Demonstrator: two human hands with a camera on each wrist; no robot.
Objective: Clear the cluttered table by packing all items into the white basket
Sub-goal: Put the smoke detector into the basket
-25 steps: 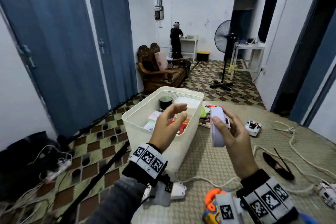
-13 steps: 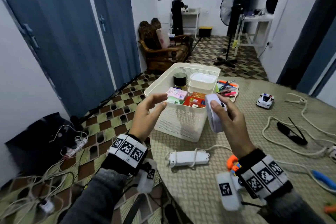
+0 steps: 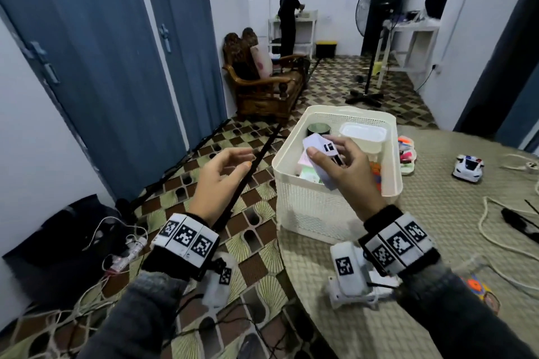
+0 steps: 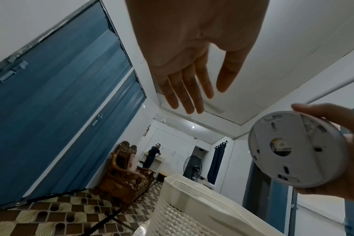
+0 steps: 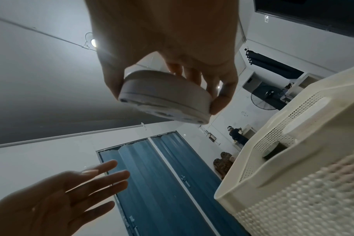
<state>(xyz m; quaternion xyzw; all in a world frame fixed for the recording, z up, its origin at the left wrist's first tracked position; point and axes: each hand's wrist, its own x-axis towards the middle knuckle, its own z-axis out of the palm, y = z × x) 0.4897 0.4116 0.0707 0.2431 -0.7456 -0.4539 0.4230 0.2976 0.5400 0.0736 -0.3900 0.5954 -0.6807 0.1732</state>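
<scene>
Round table [image 3: 437,242] partly cleared: white basket [image 3: 294,154] at its left edge is filling, right hand [image 3: 347,166] gripping a white disc [image 3: 319,154] above it, left hand [image 3: 221,175] hanging open and empty, toy car [image 3: 468,167] and cords [image 3: 490,230] waiting.

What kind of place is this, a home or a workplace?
Most likely a room in a home, perhaps used for recording. A carved wooden armchair stands by the wall, a standing fan farther back, and a toy car lies on the table.
</scene>
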